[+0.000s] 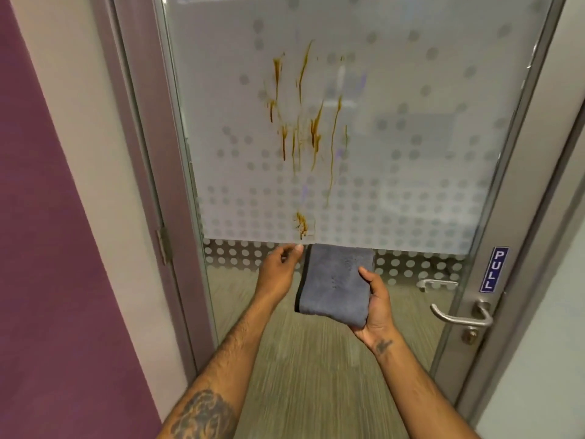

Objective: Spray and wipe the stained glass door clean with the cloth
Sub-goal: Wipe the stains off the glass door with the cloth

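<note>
A frosted glass door (411, 128) with a dot pattern fills the view ahead. Brown drip stains (304, 122) run down its middle, and a smaller brown blotch (302, 224) sits near the lower edge of the frosting. A folded grey cloth (334, 282) is held flat in front of the door, below the stains. My right hand (376, 307) grips the cloth from its right side and underneath. My left hand (280, 270) is just left of the cloth, fingers apart, holding nothing. No spray bottle is in view.
A metal lever handle (460, 316) and a blue PULL sign (493, 269) sit on the door's right stile. The grey door frame (139, 153) and a hinge (164, 245) are at left, beside a beige and purple wall (41, 232). Striped carpet (310, 375) lies below.
</note>
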### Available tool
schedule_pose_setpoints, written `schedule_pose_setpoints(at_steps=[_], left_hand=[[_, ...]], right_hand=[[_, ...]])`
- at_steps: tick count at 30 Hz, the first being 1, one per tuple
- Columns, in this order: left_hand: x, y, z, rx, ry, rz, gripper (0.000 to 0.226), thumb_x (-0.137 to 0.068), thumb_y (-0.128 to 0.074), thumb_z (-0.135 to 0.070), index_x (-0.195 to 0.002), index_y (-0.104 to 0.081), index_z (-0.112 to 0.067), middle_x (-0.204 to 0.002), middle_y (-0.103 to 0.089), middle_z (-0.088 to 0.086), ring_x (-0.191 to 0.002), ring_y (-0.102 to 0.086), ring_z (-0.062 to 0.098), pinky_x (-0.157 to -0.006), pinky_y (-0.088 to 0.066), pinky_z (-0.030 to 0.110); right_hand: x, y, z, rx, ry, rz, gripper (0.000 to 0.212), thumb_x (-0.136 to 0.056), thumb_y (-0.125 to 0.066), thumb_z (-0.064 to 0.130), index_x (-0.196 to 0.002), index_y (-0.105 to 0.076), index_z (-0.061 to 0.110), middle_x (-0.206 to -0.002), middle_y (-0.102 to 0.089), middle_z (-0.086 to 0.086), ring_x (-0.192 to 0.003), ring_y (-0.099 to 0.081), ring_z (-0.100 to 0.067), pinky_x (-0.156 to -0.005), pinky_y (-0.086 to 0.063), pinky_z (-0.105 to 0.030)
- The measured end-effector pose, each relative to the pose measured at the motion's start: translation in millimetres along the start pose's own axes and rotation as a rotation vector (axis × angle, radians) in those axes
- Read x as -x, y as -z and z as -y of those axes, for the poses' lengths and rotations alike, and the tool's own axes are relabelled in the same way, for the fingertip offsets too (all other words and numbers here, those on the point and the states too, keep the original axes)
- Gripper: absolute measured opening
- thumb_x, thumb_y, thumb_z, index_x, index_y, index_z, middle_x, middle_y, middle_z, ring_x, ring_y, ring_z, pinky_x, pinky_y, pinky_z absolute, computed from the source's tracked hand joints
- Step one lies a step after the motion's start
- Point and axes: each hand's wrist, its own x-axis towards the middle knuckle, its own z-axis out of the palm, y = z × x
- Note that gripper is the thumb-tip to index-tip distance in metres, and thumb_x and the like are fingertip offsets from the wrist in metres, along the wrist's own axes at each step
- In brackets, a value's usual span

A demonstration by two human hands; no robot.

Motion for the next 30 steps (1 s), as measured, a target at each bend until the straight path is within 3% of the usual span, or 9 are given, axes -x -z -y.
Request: schedule_pose_setpoints(at_steps=[3,6,10,13,16,19,21,24,30], left_hand=[[-40,40,10,-0.263,-0.192,-0.075,0.042,-0.102,-0.053,-0.044,-0.133,-0.06,-0.017,-0.135,-0.056,0.005,-0.119,-0.058,0.019,-0.097,-0.05,0.031],[-87,83,6,-0.484,-0.446,-0.18,0.045,-0.103,-0.051,-0.041,-0.14,-0.053,-0.014,-0.148,-0.046,0.009,-0.134,-0.047,0.025,-0.107,-0.044,0.038],[-150,122,-18,-0.655,-0.719,-0.309,0.055,-0.104,-0.046,-0.043,-0.149,-0.045,-0.012,-0.163,-0.032,0.013,-0.15,-0.029,0.03,-0.117,-0.033,0.044],[-186,137,-32,-0.756,-0.884,-0.373,0.062,-0.106,-0.038,-0.047,-0.157,-0.034,-0.012,-0.168,-0.022,0.017,-0.156,-0.018,0.035,-0.126,-0.021,0.05],[-219,145,-37,-0.864,-0.964,-0.447,0.066,-0.107,-0.028,-0.054,-0.161,-0.022,-0.016,-0.169,-0.015,0.02,-0.157,-0.012,0.037,-0.126,-0.013,0.055],[-241,145,-28,-0.941,-0.969,-0.514,0.068,-0.107,-0.024,-0.057,-0.162,-0.014,-0.02,-0.169,-0.013,0.021,-0.157,-0.011,0.037,-0.126,-0.011,0.058],[-247,144,-19,-0.967,-0.968,-0.545,0.068,-0.107,-0.024,-0.057,-0.163,-0.013,-0.02,-0.169,-0.013,0.022,-0.157,-0.011,0.038,-0.125,-0.01,0.059],[-258,143,-4,-0.987,-1.001,-0.609,0.066,-0.108,-0.026,-0.055,-0.163,-0.012,-0.022,-0.168,-0.015,0.022,-0.157,-0.012,0.038,-0.125,-0.01,0.058],[-275,139,7,-0.981,-1.05,-0.737,0.066,-0.107,-0.029,-0.053,-0.163,-0.009,-0.026,-0.167,-0.02,0.02,-0.156,-0.017,0.036,-0.124,-0.013,0.056]], right_hand=[[-15,6,-14,0.057,0.138,-0.137,0.041,-0.082,-0.068,0.036,-0.111,-0.077,0.01,-0.118,-0.073,-0.015,-0.104,-0.072,-0.028,-0.078,-0.062,-0.036],[-29,5,-30,0.206,0.317,-0.413,0.033,-0.088,-0.063,0.038,-0.11,-0.075,0.017,-0.115,-0.075,-0.01,-0.104,-0.073,-0.025,-0.072,-0.061,-0.03],[-51,-8,-40,0.397,0.639,-0.805,0.055,-0.072,-0.066,0.057,-0.114,-0.07,0.022,-0.115,-0.074,-0.006,-0.104,-0.07,-0.021,-0.076,-0.055,-0.031],[-73,-18,-38,0.576,0.859,-1.026,0.07,-0.079,-0.056,0.062,-0.134,-0.059,0.019,-0.126,-0.068,-0.008,-0.113,-0.063,-0.019,-0.086,-0.051,-0.032],[-101,-23,-34,0.711,0.993,-1.021,0.069,-0.084,-0.056,0.057,-0.144,-0.047,0.022,-0.14,-0.059,-0.009,-0.129,-0.056,-0.022,-0.102,-0.05,-0.033],[-129,-29,-42,0.993,1.043,-0.878,0.083,-0.086,-0.058,0.056,-0.156,-0.02,0.037,-0.166,-0.019,-0.008,-0.15,-0.019,-0.01,-0.113,-0.022,-0.004],[-143,-33,-54,1.243,1.028,-0.784,0.089,-0.085,-0.055,0.067,-0.156,-0.006,0.045,-0.168,-0.001,-0.01,-0.152,-0.006,-0.015,-0.119,-0.018,-0.02],[-161,-28,-64,1.461,1.078,-0.833,0.092,-0.084,-0.043,0.08,-0.158,-0.006,0.039,-0.167,-0.005,-0.018,-0.153,-0.012,-0.03,-0.117,-0.025,-0.053],[-189,-20,-56,1.427,1.168,-1.018,0.097,-0.081,-0.047,0.08,-0.155,-0.021,0.022,-0.164,-0.018,-0.022,-0.15,-0.022,-0.038,-0.112,-0.027,-0.062]])
